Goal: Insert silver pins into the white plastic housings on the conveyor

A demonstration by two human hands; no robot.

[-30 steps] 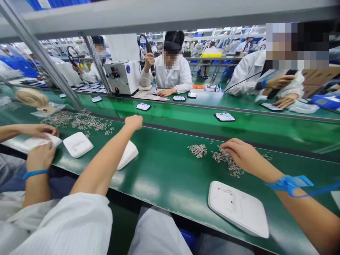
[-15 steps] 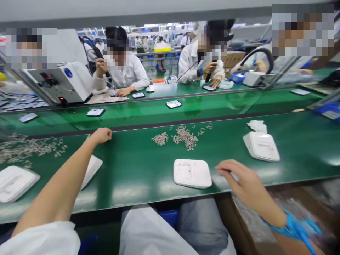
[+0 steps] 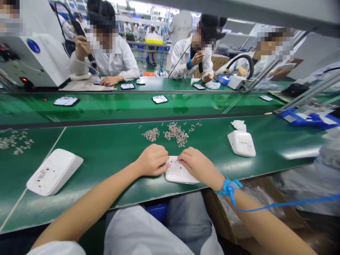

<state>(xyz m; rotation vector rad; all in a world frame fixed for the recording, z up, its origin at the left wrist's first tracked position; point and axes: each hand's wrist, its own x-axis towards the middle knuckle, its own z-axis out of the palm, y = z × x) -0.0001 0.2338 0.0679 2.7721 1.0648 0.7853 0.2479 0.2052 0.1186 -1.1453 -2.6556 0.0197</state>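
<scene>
A white plastic housing lies on the green table near its front edge. My left hand is at the housing's left side with its fingers curled together; anything inside them is too small to make out. Over the housing's upper right part, my right hand pinches its fingertips close to the surface, and what they hold is hidden. A blue band circles my right wrist. Just beyond the hands lie a larger pile of small metal pieces and a smaller pile.
White housings stand at the left and right, the latter beside crumpled white material. Behind a dark rail, a green strip carries flat white-and-black parts. Several people in white coats work across it.
My left hand has moved from the far left to the middle housing. My right hand has moved left onto the same housing. The camera view has shifted and tilted.
</scene>
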